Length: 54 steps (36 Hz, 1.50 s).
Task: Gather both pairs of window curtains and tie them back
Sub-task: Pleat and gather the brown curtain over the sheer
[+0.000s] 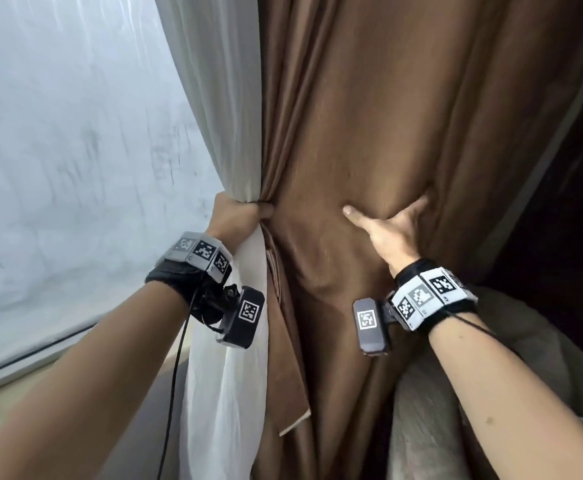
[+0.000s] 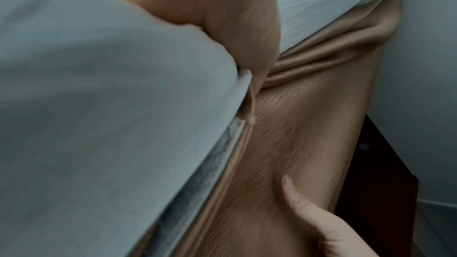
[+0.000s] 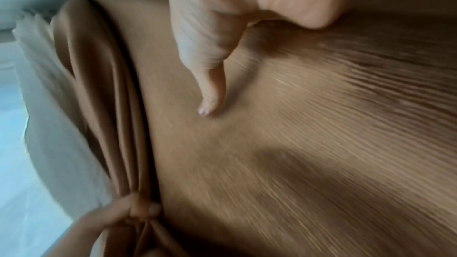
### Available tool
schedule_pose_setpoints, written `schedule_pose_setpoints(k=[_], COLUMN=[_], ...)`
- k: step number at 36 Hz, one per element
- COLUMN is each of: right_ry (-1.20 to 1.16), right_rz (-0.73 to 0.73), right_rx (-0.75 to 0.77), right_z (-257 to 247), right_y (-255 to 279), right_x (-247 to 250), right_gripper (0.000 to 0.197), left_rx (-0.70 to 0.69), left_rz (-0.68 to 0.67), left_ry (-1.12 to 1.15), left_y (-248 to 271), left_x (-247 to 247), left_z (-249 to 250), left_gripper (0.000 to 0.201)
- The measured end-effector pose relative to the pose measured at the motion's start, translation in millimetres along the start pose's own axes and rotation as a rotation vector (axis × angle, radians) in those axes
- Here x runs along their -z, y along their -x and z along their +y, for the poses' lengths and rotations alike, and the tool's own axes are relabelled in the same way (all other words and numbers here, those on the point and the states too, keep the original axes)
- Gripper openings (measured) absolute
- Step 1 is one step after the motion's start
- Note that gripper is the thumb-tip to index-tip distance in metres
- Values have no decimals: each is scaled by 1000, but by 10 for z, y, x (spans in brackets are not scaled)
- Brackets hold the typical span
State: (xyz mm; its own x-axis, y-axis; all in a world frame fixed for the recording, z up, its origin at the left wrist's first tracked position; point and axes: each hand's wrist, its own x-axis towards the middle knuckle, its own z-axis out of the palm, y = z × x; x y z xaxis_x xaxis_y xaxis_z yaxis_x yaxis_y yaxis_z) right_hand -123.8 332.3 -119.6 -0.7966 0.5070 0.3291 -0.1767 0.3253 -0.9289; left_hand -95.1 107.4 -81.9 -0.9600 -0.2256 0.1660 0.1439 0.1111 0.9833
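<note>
While pale light pours through the fogged window (image 1: 75, 168) on the left, a dim corner sits at right with a grey cushion (image 1: 532, 358) low beside the drapes and dark wood furniture (image 2: 380, 183) behind. No readable writing — only black-and-white square markers on the wrist bands (image 1: 428, 299). Hanging centre frame, the brown curtain (image 1: 404, 116) is satiny and deeply folded, the white sheer curtain (image 1: 220, 98) tucked against its left edge. The left hand (image 1: 238, 216) has its fingers curled tight round both fabrics, bunching them. The right hand (image 1: 390, 230) is spread — thumb out, palm pressing the brown cloth, fingers sunk behind a fold.
</note>
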Motion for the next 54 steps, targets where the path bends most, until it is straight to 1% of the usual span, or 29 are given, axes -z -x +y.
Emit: schedule_pose_setpoints(k=[2,3,5,7,9,11,13,16,17,20,22,24,25,27,30,31,32,34,37,39,41,43,45,47,49,51,52,53,54], right_ry=[38,48,45,73,121,164,168,63,9,-113,-131,-72,-40,11,124,132,164,295,363,341,271,205,78,-44,-89,-43,19,71,94], right_rz=[-36,-38,-46,-71,-120,-181,-265,-367,-406,-515,-575,-627,-658,-725,-758,-800,-861,-968,-1020,-1064,-1086,-1027,-889,-673,-357,-49,50,93,75], right_rx=[20,29,27,32,69,103,131,212,236,269,330,386,409,478,553,570,586,616,640,657,574,465,413,387,432,443,415,369,317], right_z=[28,29,1,-50,-100,-142,-163,-196,-216,-298,-278,-263,-281,-323,-356,-357,-371,-368,-384,-360,-288,-227,-163,-123,-114,-86,-73,-57,-38], right_y=[12,19,22,28,5,0,17,90,117,210,202,192,220,271,357,362,376,387,377,377,324,260,172,65,-76,-205,-242,-264,-272], right_x=[-75,-121,-212,-267,-282,-299,-346,-427,-429,-377,-363,-343,-319,-264,-194,-189,-181,-152,-64,-9,5,20,65,169,288,384,422,445,449], right_gripper=[144,134,107,77,52,35,27,26,22,10,12,16,17,25,32,33,34,36,33,30,37,43,42,36,36,51,62,75,88], left_rx=[3,6,16,35,44,49,52,60,69,116,104,56,34,-6,-61,-71,-71,-50,-49,-58,-48,-36,-28,-23,-20,-26,-30,-32,-34], left_rz=[-13,-24,-46,-77,-120,-186,-234,-253,-249,-242,-224,-200,-195,-188,-160,-148,-134,-70,89,187,260,293,315,342,357,357,353,350,347], left_ry=[3,9,22,32,18,2,3,0,-2,1,9,32,49,65,45,30,11,-15,0,-11,-34,-43,-48,-53,-46,-46,-44,-42,-37], left_y=[23,39,76,123,181,237,303,381,410,461,491,531,555,597,647,644,639,629,574,527,498,472,449,439,434,445,447,442,443], left_x=[-48,-63,-82,-92,-121,-129,-155,-223,-244,-294,-344,-403,-432,-489,-582,-605,-625,-656,-702,-750,-790,-807,-801,-780,-763,-758,-755,-752,-750], left_z=[10,18,33,51,75,97,117,123,130,166,190,203,206,211,238,248,260,270,223,182,168,171,168,162,159,155,155,147,141], left_gripper=[22,21,21,28,35,35,36,55,57,49,41,33,32,38,48,51,50,41,30,24,22,26,23,23,25,19,18,18,19])
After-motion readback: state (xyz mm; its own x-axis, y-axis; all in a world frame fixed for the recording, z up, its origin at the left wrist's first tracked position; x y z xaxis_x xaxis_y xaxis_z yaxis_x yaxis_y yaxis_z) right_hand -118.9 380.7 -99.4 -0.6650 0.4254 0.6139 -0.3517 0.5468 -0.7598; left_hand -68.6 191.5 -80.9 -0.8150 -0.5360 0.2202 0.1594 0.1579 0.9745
